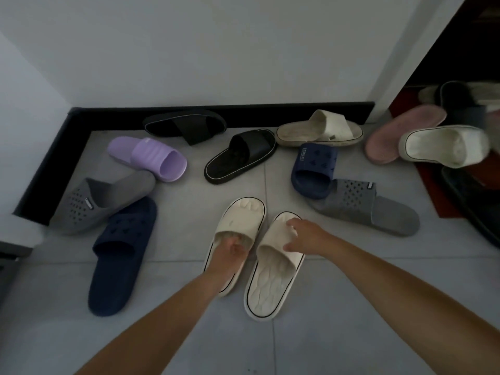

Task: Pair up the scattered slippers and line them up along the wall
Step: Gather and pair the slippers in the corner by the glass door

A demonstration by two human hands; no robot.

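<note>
While the left hand (232, 250) hooks under the strap of the left cream slipper (241, 215), the right hand (303, 237) pinches the strap of the right cream slipper (270, 289) beside it. Both sit on the floor (338, 307), far from the wall (216, 50). A loose pinch might drop one onto the grey slipper (358, 207) just past the right hand.

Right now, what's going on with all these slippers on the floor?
A person is pairing slippers. The left hand holds the left cream slipper at its strap, and the right hand holds the strap of the right cream slipper. The two lie side by side on the tiled floor, not yet at the wall. Others lie scattered, such as the lilac slipper and the beige slipper.
</note>
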